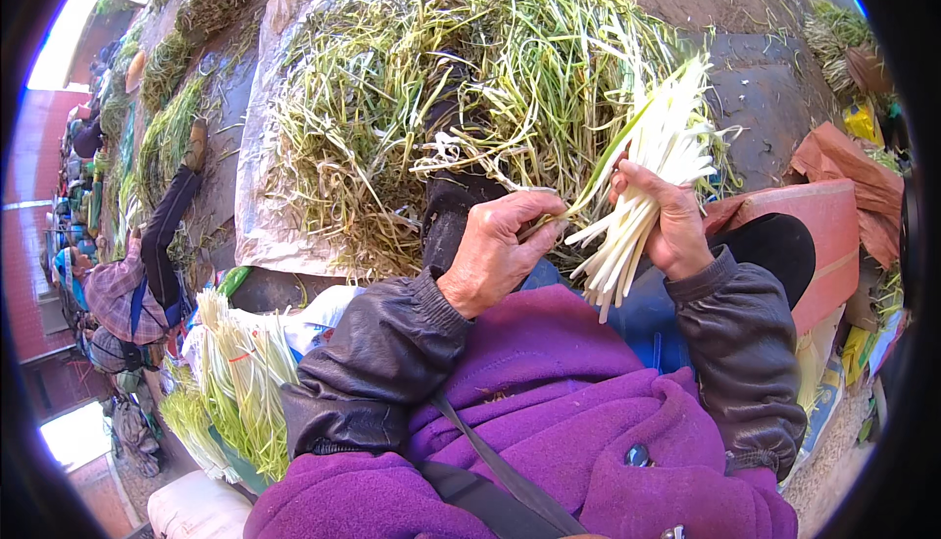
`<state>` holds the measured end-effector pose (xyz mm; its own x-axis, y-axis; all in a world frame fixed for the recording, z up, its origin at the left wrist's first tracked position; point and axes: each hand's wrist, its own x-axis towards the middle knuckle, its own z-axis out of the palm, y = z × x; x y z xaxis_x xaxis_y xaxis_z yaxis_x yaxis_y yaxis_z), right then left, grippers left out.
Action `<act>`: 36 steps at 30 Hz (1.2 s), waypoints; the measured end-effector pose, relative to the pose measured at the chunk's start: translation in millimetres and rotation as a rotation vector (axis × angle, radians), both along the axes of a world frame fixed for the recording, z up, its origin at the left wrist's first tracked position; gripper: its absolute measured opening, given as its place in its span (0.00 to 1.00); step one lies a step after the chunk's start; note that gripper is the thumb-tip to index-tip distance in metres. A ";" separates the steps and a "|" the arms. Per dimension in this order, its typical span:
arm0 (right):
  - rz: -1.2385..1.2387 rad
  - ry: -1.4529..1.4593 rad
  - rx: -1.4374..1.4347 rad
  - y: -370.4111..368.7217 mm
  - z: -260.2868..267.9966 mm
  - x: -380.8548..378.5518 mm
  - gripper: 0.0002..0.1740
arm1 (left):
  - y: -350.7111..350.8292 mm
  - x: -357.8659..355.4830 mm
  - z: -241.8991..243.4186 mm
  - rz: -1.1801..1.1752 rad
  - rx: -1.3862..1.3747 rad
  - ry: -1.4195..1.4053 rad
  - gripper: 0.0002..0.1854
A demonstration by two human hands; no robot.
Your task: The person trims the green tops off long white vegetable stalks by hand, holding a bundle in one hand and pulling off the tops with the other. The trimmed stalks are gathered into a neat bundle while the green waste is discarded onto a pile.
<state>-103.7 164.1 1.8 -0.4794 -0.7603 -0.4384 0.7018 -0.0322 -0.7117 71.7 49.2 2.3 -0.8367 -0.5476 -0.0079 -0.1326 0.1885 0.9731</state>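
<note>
My right hand (665,219) grips a bundle of long white stalks (665,127), probably chives or garlic greens, with trimmed-looking pale ends pointing down toward my lap. Between thumb and fingers, my left hand (507,245) pinches a thin yellow-green leaf (581,201) that runs up along the bundle's left side. Beyond both hands lies a big heap of loose green and yellowed leaves (566,61), partly dry and brown at its left. My dark trouser leg (445,208) reaches into this heap.
Tied bundles of stalks (242,355) stand at my left. A whitish plastic sheet (257,201) lies under the heap. To the right are a reddish box-like block (809,238) and brown wrapping (853,179). Another person (125,289) sits at far left beside more green piles (173,127).
</note>
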 end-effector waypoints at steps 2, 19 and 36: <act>-0.026 0.045 0.005 -0.2 -1.6 5.3 0.14 | 0.5 -1.5 -0.8 -0.012 -0.190 0.059 0.08; -0.030 0.170 0.015 -1.8 2.1 13.9 0.17 | -1.4 -21.2 4.1 0.027 0.505 -0.022 0.04; -0.277 0.294 -0.090 1.3 9.4 -20.8 0.19 | -31.4 28.6 -30.6 0.231 -0.403 -0.148 0.04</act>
